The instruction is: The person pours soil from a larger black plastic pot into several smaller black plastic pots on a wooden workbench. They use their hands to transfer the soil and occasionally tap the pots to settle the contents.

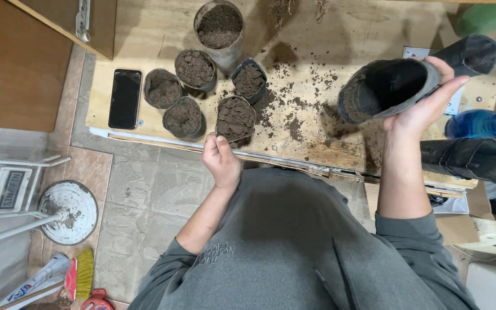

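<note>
Left hand (220,161) pinches a soil-filled bag (235,117) at twelve o'clock; right hand (426,100) clasps an empty black bag (383,89), best kept wide-mouthed and upright over the tabletop (317,143).

My left hand (220,161) pinches the near rim of a soil-filled black bag (235,117) at twelve o'clock from it. My right hand (426,103) cradles an empty black bag (386,89), mouth toward nine o'clock, above the soil-strewn wooden board (317,34).
</note>
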